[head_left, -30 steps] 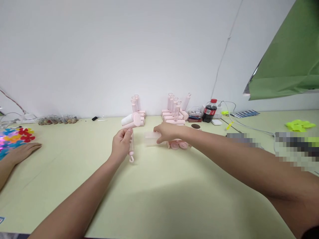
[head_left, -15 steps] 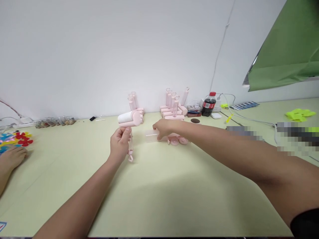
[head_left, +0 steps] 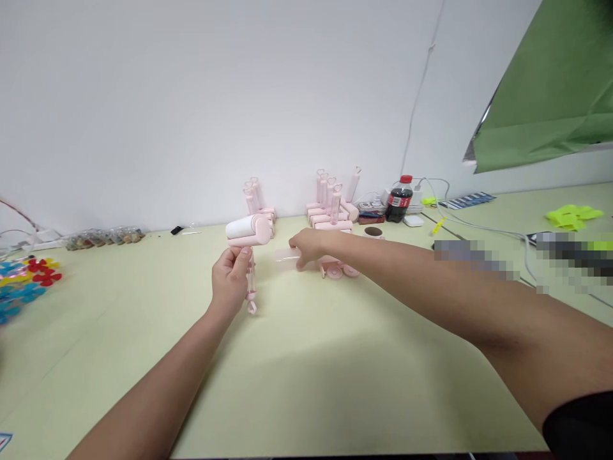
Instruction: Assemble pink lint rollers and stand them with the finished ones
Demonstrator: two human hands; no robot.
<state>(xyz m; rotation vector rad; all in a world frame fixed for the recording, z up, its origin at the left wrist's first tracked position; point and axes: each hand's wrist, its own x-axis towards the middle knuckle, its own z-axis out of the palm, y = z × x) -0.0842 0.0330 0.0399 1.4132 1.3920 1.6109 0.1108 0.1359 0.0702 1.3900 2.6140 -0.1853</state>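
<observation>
My left hand (head_left: 231,282) is closed round the pink handle of a lint roller (head_left: 248,232), holding it upright above the table with the white roll on top and the hooked end hanging below my fist. My right hand (head_left: 310,246) reaches across the table, its fingers pinched on a clear plastic cover (head_left: 287,255). The cover sits just right of the roller head, apart from it. Small pink round parts (head_left: 341,271) lie on the table under my right wrist.
Two groups of pink lint rollers (head_left: 332,206) stand at the back by the wall. A cola bottle (head_left: 398,199), cables and a charger are at the back right. Coloured plastic flowers (head_left: 26,280) lie far left. Green paper (head_left: 573,216) lies far right.
The other person's hand at the far left edge has withdrawn out of view. My right hand lifted the clear cover slightly toward the roller. My left hand kept hold of the handle.
</observation>
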